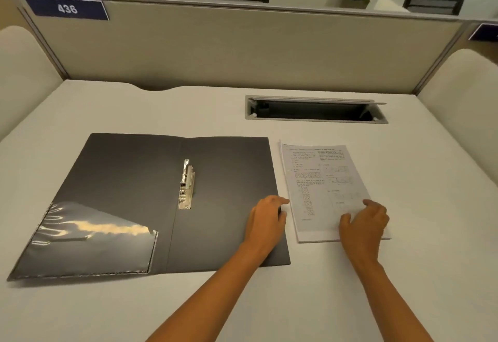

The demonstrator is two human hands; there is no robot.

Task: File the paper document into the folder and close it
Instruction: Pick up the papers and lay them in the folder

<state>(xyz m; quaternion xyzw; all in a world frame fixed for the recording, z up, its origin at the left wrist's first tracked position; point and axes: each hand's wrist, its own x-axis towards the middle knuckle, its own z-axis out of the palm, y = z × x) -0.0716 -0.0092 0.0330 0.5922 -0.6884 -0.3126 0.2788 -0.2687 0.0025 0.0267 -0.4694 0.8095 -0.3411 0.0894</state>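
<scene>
A dark grey folder (129, 180) lies open flat on the white desk (269, 301), with a metal spring clip (186, 184) standing along its spine and a clear plastic pocket (94, 236) on its left flap. To its right lies a printed paper document (318, 180), a thin stack with text and diagrams. My left hand (265, 220) rests on the folder's right edge, fingers reaching toward the paper's left edge. My right hand (362, 224) lies on the document's lower right corner, fingers spread on the sheet.
An open cable tray slot (315, 109) is set into the desk behind the paper. A beige partition (242, 45) with a blue "436" label (67, 8) closes the far side. Curved side panels stand left and right.
</scene>
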